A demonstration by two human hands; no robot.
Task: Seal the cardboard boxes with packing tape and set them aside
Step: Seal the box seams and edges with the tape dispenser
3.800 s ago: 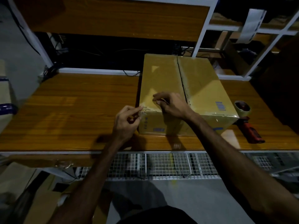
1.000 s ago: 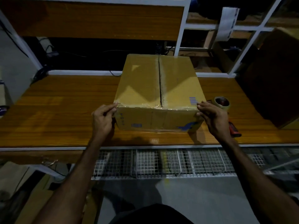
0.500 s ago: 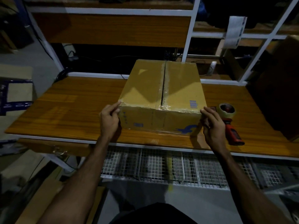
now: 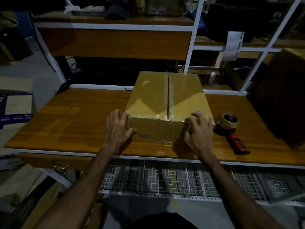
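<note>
Our hands have closed in on the brown cardboard box with the taped centre seam (image 4: 166, 103): half a second ago they only touched its near corners, and now our left hand (image 4: 118, 128) wraps the near left corner, fingers spread up the side and thumb curled across the front face, while our right hand (image 4: 198, 129) grips the near right corner, fingers curled over the top edge and onto the glossy tape (image 4: 158, 116) laid along that front edge. The box sits where it was, toward the middle of the orange-brown wooden workbench (image 4: 74, 116), its near face close to the bench's front edge. We judge that the sealing of this box is finished, or nearly so, and that this two-handed hold is the start of lifting it or sliding it aside. Just beside the right hand lies the red-handled tape dispenser with its roll of clear tape (image 4: 231, 129), close enough to be knocked if the box swings right. A dark brown box (image 4: 280, 96) stands at the far right of the bench, so the left side looks the freer way out; another carton with blue tape (image 4: 15, 103) shows beyond the bench's left end.
</note>
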